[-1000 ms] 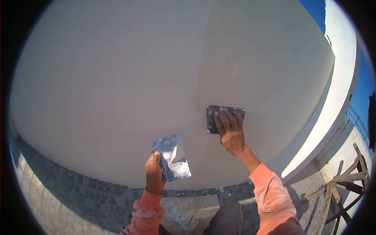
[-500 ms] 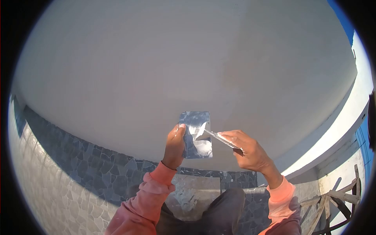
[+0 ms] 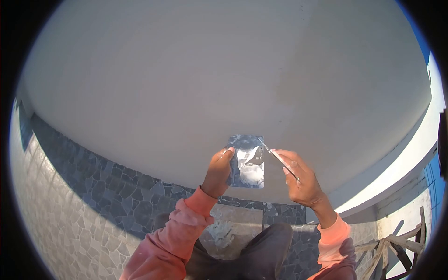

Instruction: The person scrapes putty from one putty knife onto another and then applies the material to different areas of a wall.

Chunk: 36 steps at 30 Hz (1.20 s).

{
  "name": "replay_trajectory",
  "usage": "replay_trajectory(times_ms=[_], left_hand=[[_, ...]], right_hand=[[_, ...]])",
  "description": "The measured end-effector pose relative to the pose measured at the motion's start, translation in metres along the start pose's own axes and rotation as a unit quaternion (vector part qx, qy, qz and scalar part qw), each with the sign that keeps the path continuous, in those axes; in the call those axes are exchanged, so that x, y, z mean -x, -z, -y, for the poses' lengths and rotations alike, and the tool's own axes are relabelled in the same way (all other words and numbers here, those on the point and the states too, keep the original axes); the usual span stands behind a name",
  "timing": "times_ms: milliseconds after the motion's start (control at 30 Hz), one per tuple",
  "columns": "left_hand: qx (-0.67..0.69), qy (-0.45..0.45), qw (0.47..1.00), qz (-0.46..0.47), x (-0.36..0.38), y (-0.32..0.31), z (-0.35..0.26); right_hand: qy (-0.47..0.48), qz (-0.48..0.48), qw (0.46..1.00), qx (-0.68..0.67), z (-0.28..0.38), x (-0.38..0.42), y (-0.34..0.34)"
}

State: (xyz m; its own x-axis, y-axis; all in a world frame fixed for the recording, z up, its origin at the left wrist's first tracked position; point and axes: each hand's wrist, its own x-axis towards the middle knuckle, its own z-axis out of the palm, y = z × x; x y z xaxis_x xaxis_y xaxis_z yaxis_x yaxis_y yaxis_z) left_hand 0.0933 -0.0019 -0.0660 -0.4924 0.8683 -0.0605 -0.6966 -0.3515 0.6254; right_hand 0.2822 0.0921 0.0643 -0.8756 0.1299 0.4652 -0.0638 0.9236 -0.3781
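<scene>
My left hand [image 3: 218, 171] is closed on the left edge of a flat rectangular plate [image 3: 237, 175], its thumb on the face. White paste [image 3: 251, 173] lies over the middle and lower right of the plate. In my right hand [image 3: 302, 179] is a thin scraper [image 3: 278, 157], smeared with white and seen nearly edge-on. Its tip is at the plate's upper right edge; whether they touch I cannot tell. Both hands are in front of a smooth grey wall [image 3: 186, 84].
Below the wall is a floor of irregular stone tiles [image 3: 130, 193]. A paste-stained board [image 3: 240, 219] lies between my knees. Wooden poles [image 3: 403, 240] stand at the lower right, near a white ledge [image 3: 373, 189].
The plate and my left hand have moved a little to the right. The scraper has lifted from the paste to the plate's upper right edge and turned more edge-on.
</scene>
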Motion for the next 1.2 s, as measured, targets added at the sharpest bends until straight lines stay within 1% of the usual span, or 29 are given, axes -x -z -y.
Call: replay_trajectory(times_ms=[33,100,133,200,233,333,433,533,633,733,833,933,1000,1067,1133,1200], left_hand=[[0.027,0.026,0.999,0.009,0.0,0.001,-0.001],[0.063,0.046,0.997,0.026,0.001,-0.002,-0.003],[0.081,0.056,0.994,0.036,0.001,-0.003,-0.004],[0.068,0.052,0.996,0.038,0.001,-0.001,-0.004],[0.062,0.049,0.996,0.039,0.001,0.0,-0.005],[0.019,-0.013,0.999,0.028,0.005,-0.005,-0.008],[-0.07,-0.064,0.995,-0.017,-0.002,-0.001,0.003],[-0.18,-0.137,0.973,-0.039,0.002,-0.006,0.004],[-0.253,-0.159,0.952,-0.063,0.005,-0.009,0.003],[-0.234,-0.135,0.961,-0.064,-0.004,0.003,0.013],[-0.167,-0.13,0.975,-0.064,-0.001,-0.006,0.01],[-0.122,-0.111,0.982,-0.094,0.006,-0.009,0.005],[-0.1,-0.107,0.987,-0.062,0.007,-0.006,0.007],[-0.099,-0.111,0.988,-0.048,0.0,0.0,0.01],[-0.101,-0.095,0.989,-0.044,0.001,-0.002,0.006],[-0.099,-0.093,0.99,-0.044,0.003,-0.005,0.003]], right_hand=[[0.048,-0.009,0.999,0.02,-0.004,0.002,-0.005],[0.143,-0.031,0.988,0.058,-0.01,0.004,-0.011],[0.149,-0.026,0.986,0.071,-0.01,0.003,-0.01],[0.162,-0.014,0.982,0.095,-0.007,0.001,-0.008],[0.162,-0.001,0.98,0.114,-0.007,0.0,-0.006],[0.159,0.035,0.973,0.166,-0.008,0.0,-0.002],[0.15,0.06,0.964,0.21,-0.007,0.001,-0.002],[0.145,0.082,0.957,0.236,-0.011,0.007,-0.014],[0.137,0.128,0.954,0.233,-0.013,0.009,-0.012],[0.096,0.186,0.958,0.193,-0.009,0.007,0.0],[0.031,0.265,0.958,0.103,-0.01,0.003,0.031],[0.007,0.135,0.985,0.109,0.011,-0.005,0.087],[-0.045,-0.02,0.981,0.188,0.037,-0.025,0.121],[0.003,-0.142,0.941,0.307,0.032,-0.051,0.149],[0.046,-0.199,0.902,0.38,0.02,-0.08,0.172],[0.103,-0.214,0.852,0.466,0.01,-0.103,0.191]])
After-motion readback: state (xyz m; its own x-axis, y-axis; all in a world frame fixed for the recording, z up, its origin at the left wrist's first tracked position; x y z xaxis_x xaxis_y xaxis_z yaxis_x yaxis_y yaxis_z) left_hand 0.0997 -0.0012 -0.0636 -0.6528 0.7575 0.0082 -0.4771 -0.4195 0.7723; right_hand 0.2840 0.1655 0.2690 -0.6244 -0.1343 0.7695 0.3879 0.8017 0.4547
